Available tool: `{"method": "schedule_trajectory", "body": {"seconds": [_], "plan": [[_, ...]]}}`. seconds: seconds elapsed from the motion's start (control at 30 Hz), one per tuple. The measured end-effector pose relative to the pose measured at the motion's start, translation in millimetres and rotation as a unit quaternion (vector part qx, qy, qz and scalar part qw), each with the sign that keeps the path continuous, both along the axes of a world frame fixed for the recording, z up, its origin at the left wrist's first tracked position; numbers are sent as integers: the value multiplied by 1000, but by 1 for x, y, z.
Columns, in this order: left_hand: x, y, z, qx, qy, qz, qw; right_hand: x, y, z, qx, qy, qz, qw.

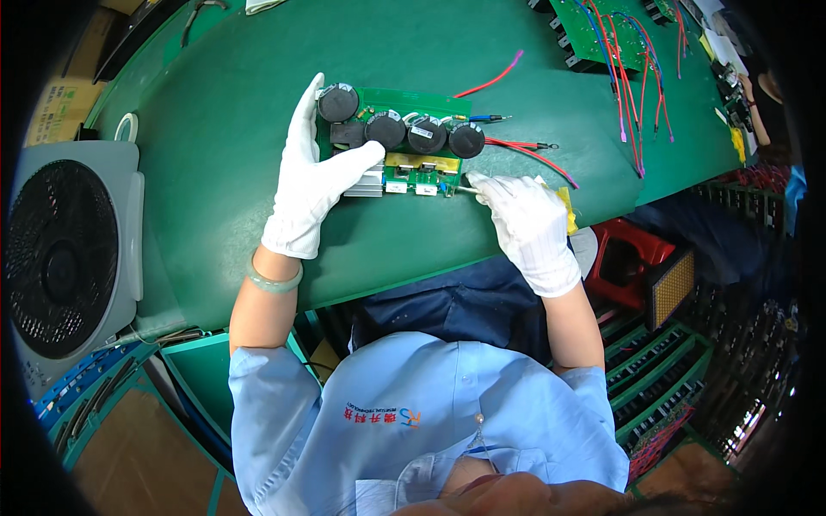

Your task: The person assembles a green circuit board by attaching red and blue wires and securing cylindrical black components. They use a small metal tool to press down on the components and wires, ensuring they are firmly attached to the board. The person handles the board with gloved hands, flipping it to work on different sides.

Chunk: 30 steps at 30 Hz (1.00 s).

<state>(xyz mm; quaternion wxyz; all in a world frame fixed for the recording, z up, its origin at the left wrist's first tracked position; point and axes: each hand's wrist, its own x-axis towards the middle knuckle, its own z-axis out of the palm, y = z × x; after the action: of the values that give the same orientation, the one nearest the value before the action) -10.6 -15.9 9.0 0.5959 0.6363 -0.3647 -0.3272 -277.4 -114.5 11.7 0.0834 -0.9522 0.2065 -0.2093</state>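
A green circuit board (370, 96) lies on the green tabletop, with several black round capacitors (426, 135) along it. Near its lower edge sit a finned silver heatsink (368, 184), a yellow strip and white blocks. White-gloved, my left hand (311, 185) grips the board's left end, fingers along the side and thumb over the capacitors. My right hand (525, 219), also gloved, is closed round a slim light-coloured tool (466, 190). The tool's tip is at the board's lower right corner; its exact kind is hidden by my fingers. Red wires (525, 148) and a blue wire run from the board's right side.
At the left stands a grey box fan (64, 249). More circuit boards (594, 34) with red and blue wires lie at the far right. A red stool (624, 258) is beyond the table's right front edge, beside green racks (658, 378). Another person's arm (757, 112) shows at the far right.
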Motion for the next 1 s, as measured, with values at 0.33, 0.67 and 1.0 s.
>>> {"method": "schedule_trajectory", "body": {"seconds": [0.33, 0.67, 1.0], "plan": [[1, 0, -2, 0, -16, -1, 1000, -5, -8, -7, -18, -1, 16, 1000], [2, 2, -3, 1, -11, -7, 1000, 1, -4, 0, -12, -22, 35, 999], [3, 1, -7, -10, -24, 2, 1000, 9, 0, 2, -67, 6, 20, 998]]}}
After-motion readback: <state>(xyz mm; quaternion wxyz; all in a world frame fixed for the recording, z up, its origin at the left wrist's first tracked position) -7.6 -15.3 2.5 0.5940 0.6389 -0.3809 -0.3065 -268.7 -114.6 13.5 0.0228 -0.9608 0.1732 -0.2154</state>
